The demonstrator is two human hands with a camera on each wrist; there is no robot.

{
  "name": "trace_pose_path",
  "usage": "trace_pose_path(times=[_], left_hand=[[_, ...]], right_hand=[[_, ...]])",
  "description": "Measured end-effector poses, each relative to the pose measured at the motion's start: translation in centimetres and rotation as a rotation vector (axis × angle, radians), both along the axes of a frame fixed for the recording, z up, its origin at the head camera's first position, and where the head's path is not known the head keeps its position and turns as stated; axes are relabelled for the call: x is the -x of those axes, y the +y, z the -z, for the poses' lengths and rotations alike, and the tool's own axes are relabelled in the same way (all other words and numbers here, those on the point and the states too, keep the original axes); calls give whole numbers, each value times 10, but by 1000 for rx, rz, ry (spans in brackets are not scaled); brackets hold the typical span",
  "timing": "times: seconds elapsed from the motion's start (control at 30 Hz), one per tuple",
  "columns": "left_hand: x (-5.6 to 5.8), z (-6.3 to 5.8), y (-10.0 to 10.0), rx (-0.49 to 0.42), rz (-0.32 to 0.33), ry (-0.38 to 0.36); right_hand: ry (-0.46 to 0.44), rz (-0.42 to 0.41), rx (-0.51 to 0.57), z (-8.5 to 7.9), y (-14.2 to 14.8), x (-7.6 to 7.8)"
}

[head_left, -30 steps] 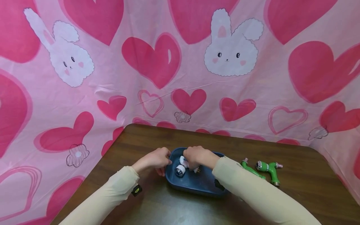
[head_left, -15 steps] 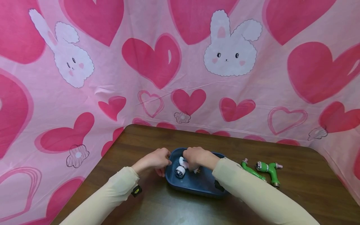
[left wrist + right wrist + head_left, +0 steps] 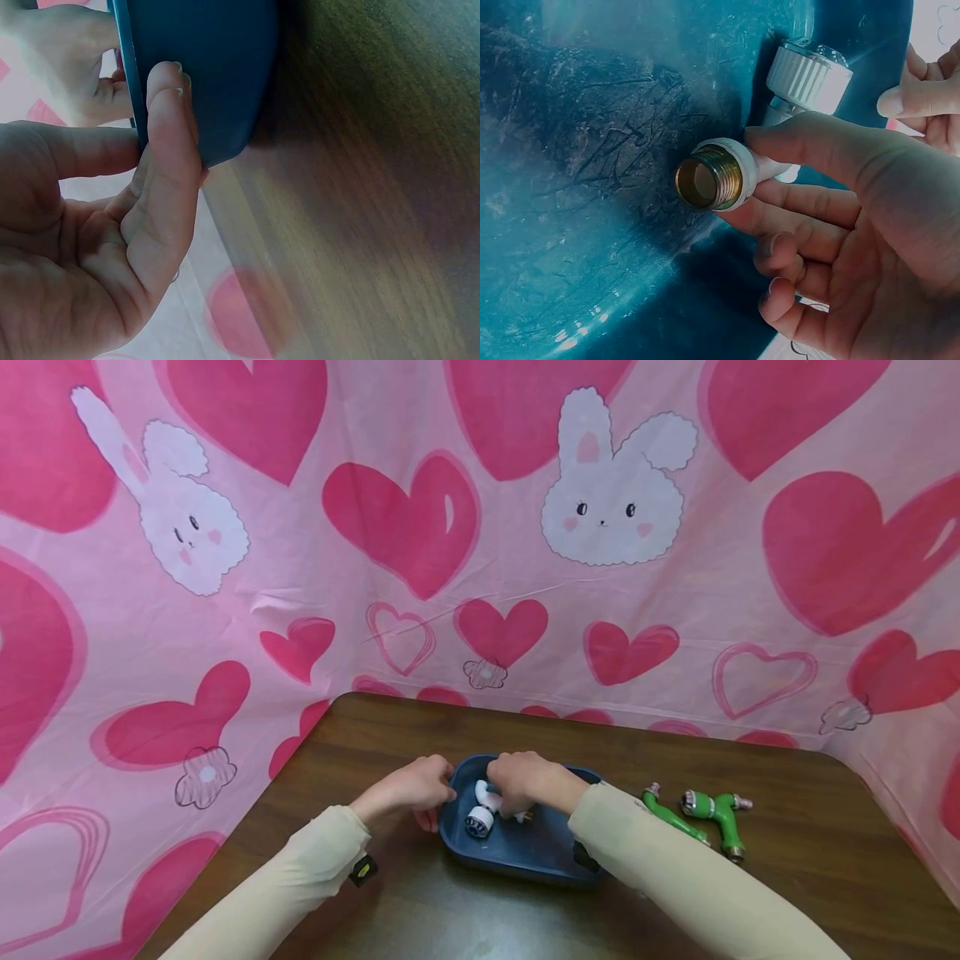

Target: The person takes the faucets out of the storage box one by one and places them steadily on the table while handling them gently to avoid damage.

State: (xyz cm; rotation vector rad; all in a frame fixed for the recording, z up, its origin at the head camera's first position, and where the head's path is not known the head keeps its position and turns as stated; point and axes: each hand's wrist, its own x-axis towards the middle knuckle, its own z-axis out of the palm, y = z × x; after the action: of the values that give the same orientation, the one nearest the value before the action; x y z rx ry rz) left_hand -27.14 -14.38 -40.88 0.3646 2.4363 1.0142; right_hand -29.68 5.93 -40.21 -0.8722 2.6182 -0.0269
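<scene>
A white tap (image 3: 478,821) with a ribbed knob lies inside a dark blue plastic basin (image 3: 517,860). My right hand (image 3: 525,781) reaches into the basin and pinches the tap's body between thumb and fingers. In the right wrist view, the tap's brass threaded end (image 3: 709,180) points away from the palm, and its knob (image 3: 810,75) shows beyond the thumb. At the basin's left end, my left hand (image 3: 416,787) grips the rim. The left wrist view has the thumb (image 3: 97,150) at the rim and the fingers (image 3: 172,142) against the outer wall.
Two green taps lie on the brown wooden table (image 3: 405,902) right of the basin: one (image 3: 671,814) partly behind the right sleeve, the other (image 3: 720,814) farther right. A pink cloth (image 3: 510,568) with hearts and rabbits hangs around the table's back and sides.
The white tap's knob has shifted very slightly toward the near side in the head view. Both hands keep their holds, and the basin stays in place.
</scene>
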Motion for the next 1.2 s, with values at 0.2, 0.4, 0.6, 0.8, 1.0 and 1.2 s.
trace_pose_path(times=[0.2,0.4,0.6,0.8,1.0,1.2], left_hand=[[0,0,-1,-4,1,-4],[-2,-2,0,-2,-5,-4],[-2,-3,1,10,-2,-2],[-3,-4,2,24,-2,-5],[-3,-5,2,48,2,4],[-4,-5,1,59,5,13]], right_hand=[[9,-6,-5,1,2,0],[16,-2,7,-1,5,-2],[16,5,15,-3,8,-2],[10,10,17,-5,10,-3],[24,3,9,-10,9,-4],[7,12,11,-12,9,-6]])
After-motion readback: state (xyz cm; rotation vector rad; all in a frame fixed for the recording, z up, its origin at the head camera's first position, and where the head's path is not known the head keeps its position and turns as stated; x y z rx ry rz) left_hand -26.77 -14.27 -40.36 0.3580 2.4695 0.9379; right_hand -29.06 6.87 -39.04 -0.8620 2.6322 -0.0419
